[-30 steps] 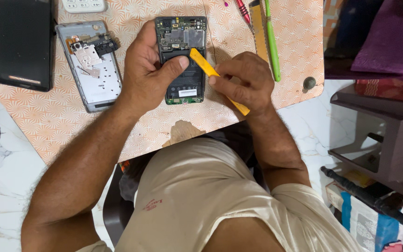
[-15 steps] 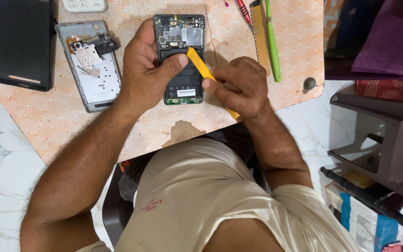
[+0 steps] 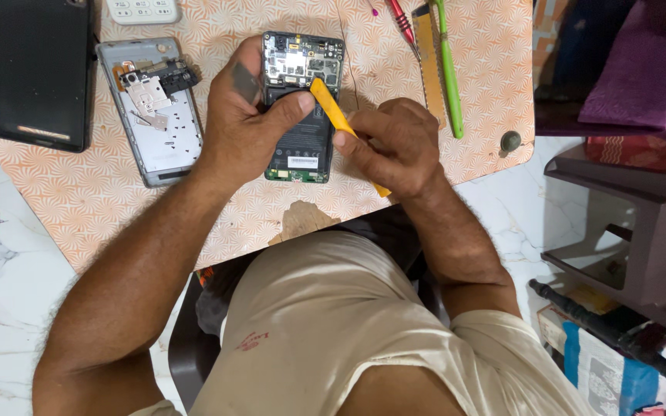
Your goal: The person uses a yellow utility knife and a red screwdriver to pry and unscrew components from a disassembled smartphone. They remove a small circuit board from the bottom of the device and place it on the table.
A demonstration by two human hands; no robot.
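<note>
- Nearest the camera, the person's cream shirt (image 3: pixel 348 331) fills the lower middle of the view, with both bare forearms reaching up from it onto the worktop (image 3: pixel 102 208), which has an orange patterned surface.
- The right hand (image 3: pixel 391 146) has its grip closed on a yellow plastic pry tool (image 3: pixel 337 115); the tool runs slantwise through the fist, and its flat tip lies on the upper half of the opened phone.
- The left hand (image 3: pixel 252 127) has its grip closed around the opened phone (image 3: pixel 302 108), fingers on the left edge and thumb laid across the dark battery, just beside the tool's tip.
- The opened phone lies flat at the middle of the worktop, back cover off, circuit board at its far end and a green board strip at its near end.
- Left of the left hand lies a grey phone frame (image 3: pixel 156 123) with a loose black part on its far end.
- Further left rests a black phone back cover (image 3: pixel 40 73).
- To the right of the hands, a green-handled tool (image 3: pixel 447 69) and a red-handled screwdriver (image 3: pixel 402 21) lie side by side near the far edge.
- A white keypad device (image 3: pixel 142 9) sits at the far edge, partly cut off.
</note>
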